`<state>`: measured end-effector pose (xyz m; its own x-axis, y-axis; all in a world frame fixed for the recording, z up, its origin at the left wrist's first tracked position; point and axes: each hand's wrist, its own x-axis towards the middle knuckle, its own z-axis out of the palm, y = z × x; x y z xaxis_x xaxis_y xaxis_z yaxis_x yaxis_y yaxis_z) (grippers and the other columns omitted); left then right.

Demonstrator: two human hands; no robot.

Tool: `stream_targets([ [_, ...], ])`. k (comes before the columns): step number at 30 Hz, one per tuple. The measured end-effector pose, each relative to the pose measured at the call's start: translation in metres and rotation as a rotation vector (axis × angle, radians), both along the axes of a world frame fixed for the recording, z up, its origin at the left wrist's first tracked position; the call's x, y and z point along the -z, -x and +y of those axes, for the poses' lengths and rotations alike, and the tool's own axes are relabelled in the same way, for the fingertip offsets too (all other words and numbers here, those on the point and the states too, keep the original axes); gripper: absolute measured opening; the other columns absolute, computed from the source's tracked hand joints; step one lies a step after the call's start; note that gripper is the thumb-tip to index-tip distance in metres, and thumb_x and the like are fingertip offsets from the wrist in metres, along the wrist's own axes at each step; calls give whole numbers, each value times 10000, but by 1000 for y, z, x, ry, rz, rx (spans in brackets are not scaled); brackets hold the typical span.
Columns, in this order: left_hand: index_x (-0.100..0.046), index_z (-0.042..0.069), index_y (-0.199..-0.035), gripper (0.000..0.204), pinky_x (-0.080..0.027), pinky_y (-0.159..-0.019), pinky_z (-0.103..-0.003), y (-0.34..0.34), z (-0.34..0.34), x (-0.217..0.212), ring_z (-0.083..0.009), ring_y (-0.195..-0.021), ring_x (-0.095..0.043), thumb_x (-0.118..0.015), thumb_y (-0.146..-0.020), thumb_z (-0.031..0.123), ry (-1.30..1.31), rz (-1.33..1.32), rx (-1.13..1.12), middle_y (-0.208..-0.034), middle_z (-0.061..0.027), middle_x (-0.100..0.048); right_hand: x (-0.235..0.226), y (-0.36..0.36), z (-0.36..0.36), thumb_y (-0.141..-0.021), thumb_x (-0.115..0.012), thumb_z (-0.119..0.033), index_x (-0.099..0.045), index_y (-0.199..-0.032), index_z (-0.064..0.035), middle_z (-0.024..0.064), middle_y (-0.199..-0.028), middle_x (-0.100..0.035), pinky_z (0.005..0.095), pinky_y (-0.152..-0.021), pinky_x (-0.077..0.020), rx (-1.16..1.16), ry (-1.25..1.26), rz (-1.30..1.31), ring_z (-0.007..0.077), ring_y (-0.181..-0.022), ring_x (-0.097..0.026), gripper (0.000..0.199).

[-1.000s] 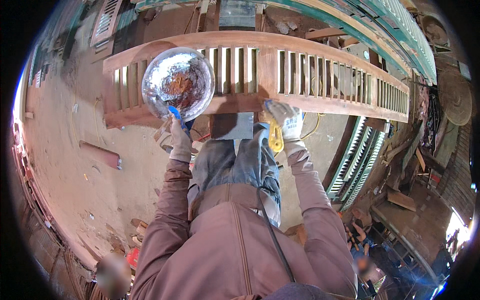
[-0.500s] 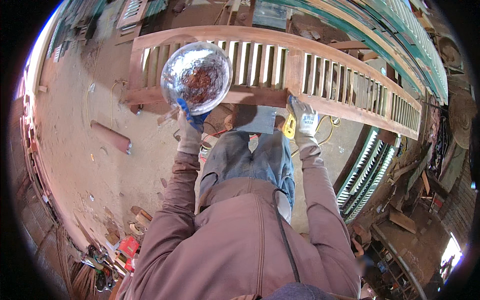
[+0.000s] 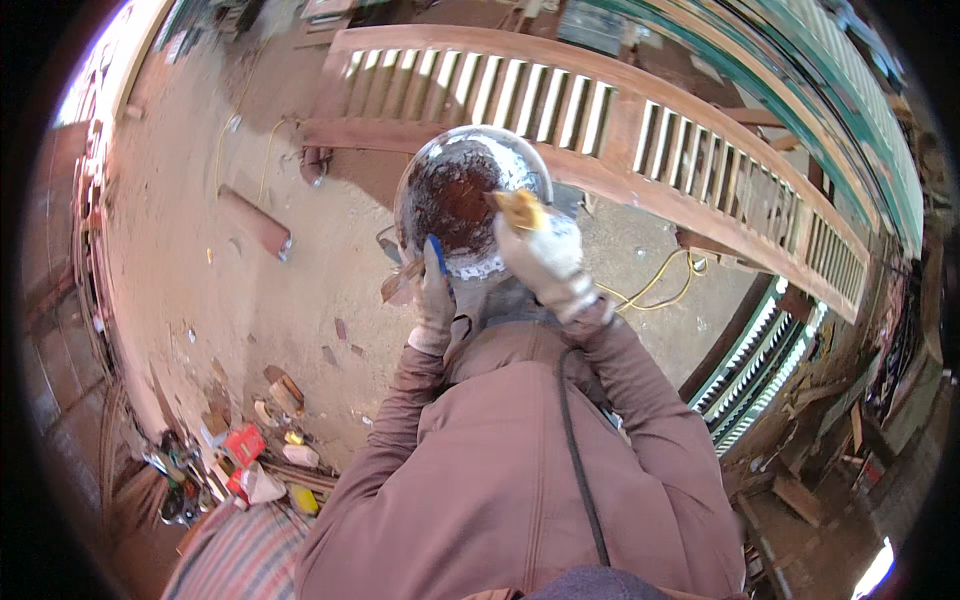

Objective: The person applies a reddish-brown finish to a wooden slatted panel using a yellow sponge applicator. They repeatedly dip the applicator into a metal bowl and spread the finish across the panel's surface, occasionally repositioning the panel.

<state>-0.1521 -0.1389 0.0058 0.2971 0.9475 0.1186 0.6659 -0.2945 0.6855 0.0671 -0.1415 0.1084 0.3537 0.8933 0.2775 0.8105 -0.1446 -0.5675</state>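
The bowl (image 3: 515, 160) is at 12 o'clock, gripped at its 7 o'clock by the left hand (image 3: 434, 300); the right hand (image 3: 545, 260) grasps a yellow tool (image 3: 521, 211). Hard pressing near 3 o'clock could tip the bowl.

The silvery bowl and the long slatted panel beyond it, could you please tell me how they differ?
The bowl is round, while the slatted panel is long, with gaps between its slats. The bowl is silvery with dark reddish-brown residue inside, while the slatted panel is reddish-brown throughout. The left hand holds the bowl at its near rim, while neither hand holds the slatted panel. Both show reddish-brown colour.
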Motion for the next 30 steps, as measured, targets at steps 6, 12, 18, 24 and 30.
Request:
stream_targets([
  [6,-417,-39,-1454,471,-423,-1060,-424,-9,-39,-9,-382,-1253,-533,-472,-987,-20,-9,-2,-1,-1361,-255,-540,2,25,-8,-860,-554,-174,-619,-936,-39,132,-693,-664,406,-615,-542,-188,210,-30,282,-650,-690,167],
  [12,-435,-40,-1441,426,-459,-1001,-400,-26,-58,-40,-360,-1148,-582,-465,-1029,65,366,-683,-355,-1312,-235,-577,-4,25,-25,-816,-570,-180,-666,-895,-44,189,-740,-697,500,-665,-543,-230,335,298,355,-739,-710,184],
  [18,-442,-65,-1410,423,-411,-1059,-451,8,-60,-28,-433,-1227,-536,-465,-1016,85,22,171,116,-1329,-308,-542,45,41,-28,-828,-561,-223,-682,-858,-26,205,-790,-653,495,-616,-539,-234,338,394,389,-662,-660,233],
  [24,-459,-23,-1402,464,-332,-1138,-474,12,-26,-8,-444,-1380,-385,-538,-949,41,-67,179,203,-1503,-314,-348,49,59,-28,-805,-658,-265,-683,-778,-34,167,-609,-637,481,-574,-534,82,84,195,352,-556,-647,233],
  [30,-455,-25,-1407,428,-386,-1092,-403,56,47,-25,-324,-1302,-485,-512,-1007,114,218,-151,96,-1418,-223,-483,53,76,-3,-885,-677,-143,-694,-1214,-105,170,-1050,-728,429,-767,-554,65,35,918,348,-885,-702,332],
])
